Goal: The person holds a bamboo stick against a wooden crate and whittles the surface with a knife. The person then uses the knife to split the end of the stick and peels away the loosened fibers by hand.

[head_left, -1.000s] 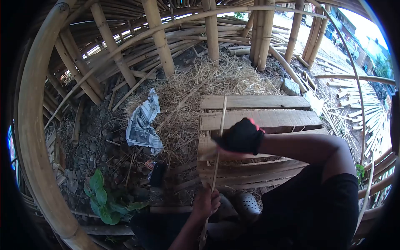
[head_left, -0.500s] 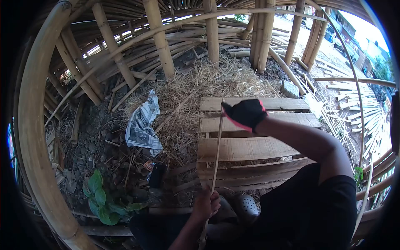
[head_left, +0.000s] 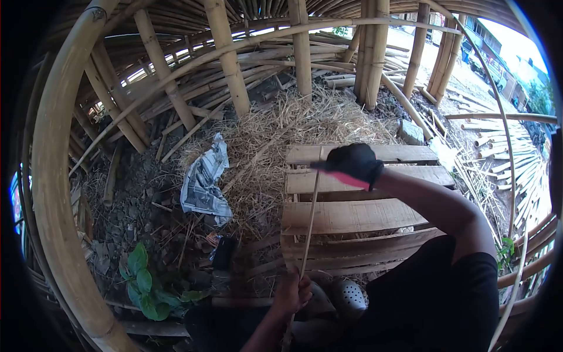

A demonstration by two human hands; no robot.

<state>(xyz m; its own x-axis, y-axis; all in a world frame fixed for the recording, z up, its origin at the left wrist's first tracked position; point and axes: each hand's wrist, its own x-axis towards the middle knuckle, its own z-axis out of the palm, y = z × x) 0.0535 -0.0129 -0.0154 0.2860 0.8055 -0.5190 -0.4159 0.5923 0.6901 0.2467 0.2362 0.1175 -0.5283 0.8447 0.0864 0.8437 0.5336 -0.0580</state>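
My bare left hand (head_left: 291, 293) is closed around a thin bamboo strip (head_left: 309, 229), which slants up and away from me over the slatted wooden bench. On my right hand (head_left: 353, 164) is a black glove with pink edging; its fingers are wrapped round a knife (head_left: 305, 163). The narrow, dark blade is smeared by motion and points left, crossing the strip near its far end. Its handle is hidden in the glove. Beneath the right hand lie the planks of the wooden bench (head_left: 352, 217).
Crumpled newspaper (head_left: 205, 183) lies on the straw (head_left: 258, 158) left of the bench. A black object (head_left: 223, 253) and a leafy plant (head_left: 141, 284) are nearer me. Bamboo posts (head_left: 302, 53) stand behind, and a thick bamboo pole (head_left: 56, 193) curves along the left.
My right hand has moved slightly toward me and to the right, and the blade now lies across the strip. The left hand keeps its hold; the whole view has shifted slightly.
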